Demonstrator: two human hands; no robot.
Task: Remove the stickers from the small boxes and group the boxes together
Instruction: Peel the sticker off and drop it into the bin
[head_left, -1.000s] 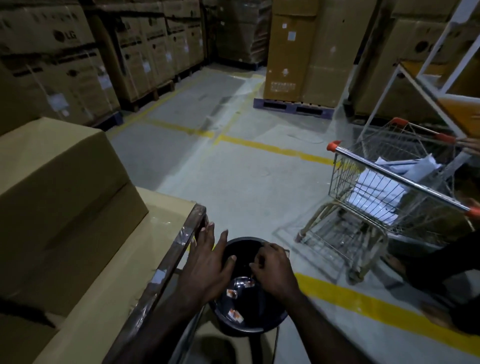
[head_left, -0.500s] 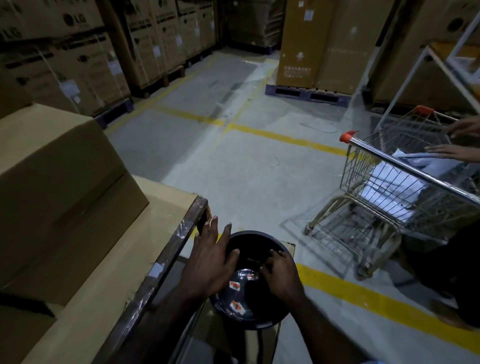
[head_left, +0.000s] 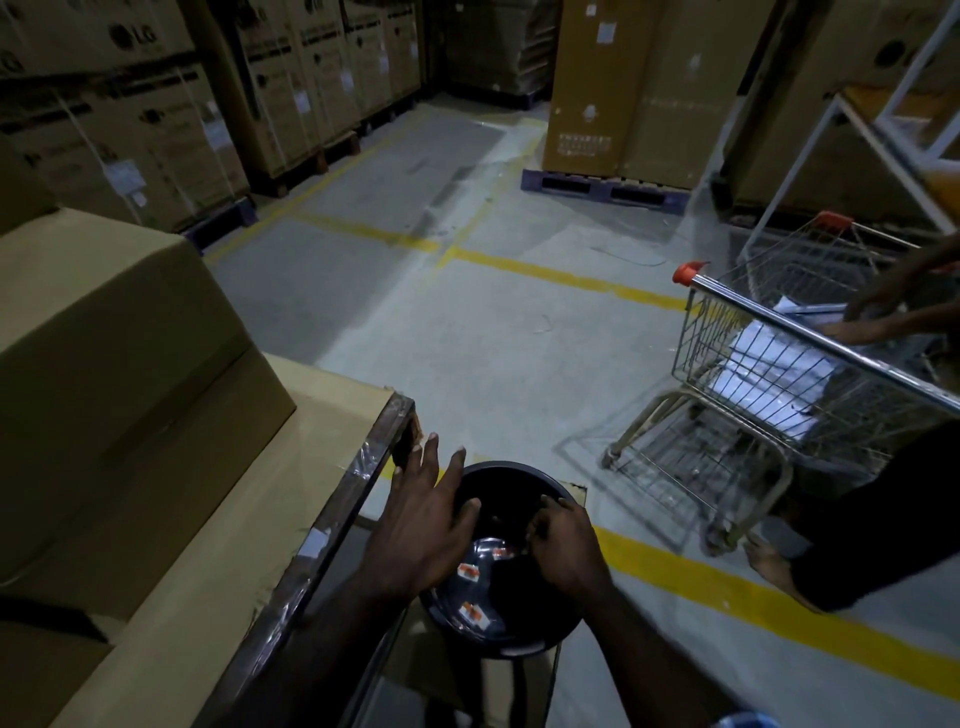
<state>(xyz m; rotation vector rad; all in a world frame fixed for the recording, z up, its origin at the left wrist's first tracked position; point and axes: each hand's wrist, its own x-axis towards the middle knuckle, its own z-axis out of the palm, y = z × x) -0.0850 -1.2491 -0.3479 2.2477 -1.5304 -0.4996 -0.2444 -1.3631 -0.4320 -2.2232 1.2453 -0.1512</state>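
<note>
Left hand (head_left: 423, 525): fingers spread and straight, held over the left rim of the bin, holding nothing
Right hand (head_left: 563, 543): over the right side of the bin's mouth, fingers curled inward; whether anything is pinched between them cannot be told
Bin (head_left: 519, 475): round, dark, directly under both hands, mouth open upward
Stickers (head_left: 468, 571): small white-and-orange pieces lying inside the bin, below and between the two hands, touching neither
Small boxes: cannot be picked out in this dim view
Large carton (head_left: 119, 374): left of the left hand, on a flat cardboard-covered surface with a taped edge
Trolley (head_left: 810, 384): wire, well apart to the right, white papers inside, another person's hands (head_left: 883, 312) reaching into it
Floor (head_left: 467, 322): grey concrete with yellow lines
</note>
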